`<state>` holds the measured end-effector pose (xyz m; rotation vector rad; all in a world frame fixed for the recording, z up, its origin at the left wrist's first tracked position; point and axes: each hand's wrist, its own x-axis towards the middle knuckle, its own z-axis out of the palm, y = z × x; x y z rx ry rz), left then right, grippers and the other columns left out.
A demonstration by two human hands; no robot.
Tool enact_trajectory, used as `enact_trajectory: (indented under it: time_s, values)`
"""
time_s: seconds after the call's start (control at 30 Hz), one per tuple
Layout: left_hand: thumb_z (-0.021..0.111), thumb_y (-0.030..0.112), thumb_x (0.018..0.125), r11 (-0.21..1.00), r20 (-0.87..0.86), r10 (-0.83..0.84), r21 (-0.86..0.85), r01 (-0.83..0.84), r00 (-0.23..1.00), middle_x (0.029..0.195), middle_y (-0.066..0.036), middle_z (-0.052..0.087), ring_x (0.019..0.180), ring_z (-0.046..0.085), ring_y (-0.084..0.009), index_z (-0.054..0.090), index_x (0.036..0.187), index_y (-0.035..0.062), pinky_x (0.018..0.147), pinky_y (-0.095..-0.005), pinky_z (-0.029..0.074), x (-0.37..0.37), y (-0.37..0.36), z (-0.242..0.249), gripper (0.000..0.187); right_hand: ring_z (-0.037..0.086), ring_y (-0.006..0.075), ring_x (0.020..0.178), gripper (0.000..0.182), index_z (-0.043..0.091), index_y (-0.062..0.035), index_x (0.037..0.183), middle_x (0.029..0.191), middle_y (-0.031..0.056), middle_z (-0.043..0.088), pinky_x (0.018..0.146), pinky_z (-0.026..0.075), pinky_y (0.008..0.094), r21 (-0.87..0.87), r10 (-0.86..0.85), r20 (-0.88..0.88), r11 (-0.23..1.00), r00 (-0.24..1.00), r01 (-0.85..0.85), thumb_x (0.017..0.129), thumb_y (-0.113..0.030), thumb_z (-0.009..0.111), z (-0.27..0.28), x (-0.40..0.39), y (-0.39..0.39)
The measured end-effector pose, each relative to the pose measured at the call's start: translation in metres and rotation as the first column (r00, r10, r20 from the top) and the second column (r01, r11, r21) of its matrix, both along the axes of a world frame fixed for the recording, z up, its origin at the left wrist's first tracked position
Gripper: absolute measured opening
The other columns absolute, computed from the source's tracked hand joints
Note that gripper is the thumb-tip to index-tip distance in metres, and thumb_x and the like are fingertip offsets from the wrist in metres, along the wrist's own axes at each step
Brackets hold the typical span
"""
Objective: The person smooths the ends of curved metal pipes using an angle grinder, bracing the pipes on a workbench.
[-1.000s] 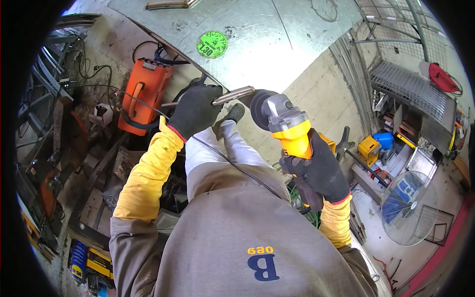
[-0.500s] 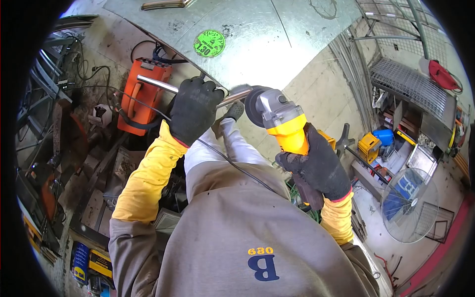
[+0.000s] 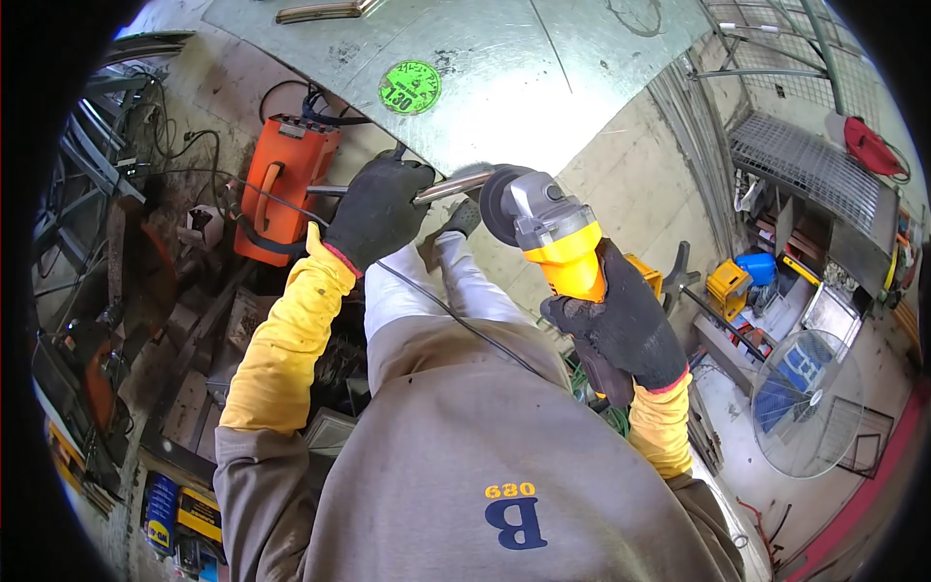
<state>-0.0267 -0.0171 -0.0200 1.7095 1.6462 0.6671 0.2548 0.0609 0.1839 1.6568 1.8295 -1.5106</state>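
My left hand (image 3: 381, 206), in a black glove, is wrapped round a shiny metal tube (image 3: 453, 187) that sticks out on both sides of the fist. In my right hand (image 3: 628, 325), also gloved, is a yellow and grey angle grinder (image 3: 561, 238). The grinder's round disc (image 3: 502, 206) meets the right end of the tube, or lies very close to it; contact cannot be told for sure. A dark power cord (image 3: 456, 318) runs across my front. Behind the tube lies the corner of a metal-topped table (image 3: 504, 107) with a green round sticker (image 3: 410, 87).
An orange machine (image 3: 288, 184) with a handle stands on the floor at left, cables around it. At right are a pedestal fan (image 3: 807, 403), a yellow tool (image 3: 727, 289) and a metal grid rack (image 3: 810, 165). A blue spray can (image 3: 161, 514) stands at lower left.
My left hand has shifted slightly down, and the tube's left part has swung lower and shows less. The grinder has stayed almost in place.
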Motion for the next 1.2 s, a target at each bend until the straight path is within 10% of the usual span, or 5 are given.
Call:
enact_trajectory:
  time_s: [0.6,0.77,0.87,1.2]
  values:
    - [0.069,0.008,0.09,1.0,-0.025,-0.011,-0.015,0.011,1.0,0.085,-0.019,0.073,0.089,0.07,-0.0433,0.074,0.092,0.005,0.083,-0.0538,0.054,-0.002,0.003,0.006,0.007,0.078,0.0334,0.096,0.069,0.058,0.0004,0.14,0.11,0.0192,0.077,0.084,0.06,0.0427,0.077,0.085,0.057,0.993,0.995,-0.089,0.088,-0.029,0.093,0.002,-0.001,-0.003]
    - [0.07,0.017,0.101,0.914,0.3,0.093,-0.404,0.038,0.949,0.068,-0.014,0.068,0.058,0.069,-0.0262,0.072,0.093,0.0018,0.057,-0.0424,0.051,-0.005,0.01,0.011,0.018,0.078,0.0321,0.099,0.07,0.057,0.0016,0.143,0.117,0.0176,0.077,0.087,0.06,0.0421,0.049,0.029,-0.016,0.998,0.999,-0.029,0.089,-0.027,0.092,-0.003,0.013,-0.012]
    - [0.072,0.02,0.097,0.883,0.234,0.057,-0.466,0.06,0.971,0.085,-0.014,0.077,0.078,0.076,-0.0316,0.078,0.1,0.0059,0.073,-0.0439,0.058,-0.008,0.014,0.014,0.015,0.077,0.0306,0.096,0.069,0.058,0.0013,0.141,0.115,0.017,0.077,0.086,0.06,0.0407,0.027,0.001,-0.067,1.0,0.998,0.0,0.089,-0.027,0.093,-0.005,0.015,-0.01]
    - [0.071,0.021,0.104,0.949,0.262,0.057,-0.315,0.029,0.963,0.063,-0.009,0.065,0.053,0.063,-0.0172,0.075,0.094,0.0021,0.054,-0.0376,0.049,-0.005,0.011,0.009,0.022,0.075,0.0277,0.092,0.071,0.057,0.0023,0.14,0.109,0.017,0.076,0.083,0.06,0.0384,-0.003,0.018,0.013,1.0,1.0,-0.018,0.088,-0.03,0.094,0.001,-0.002,0.002]
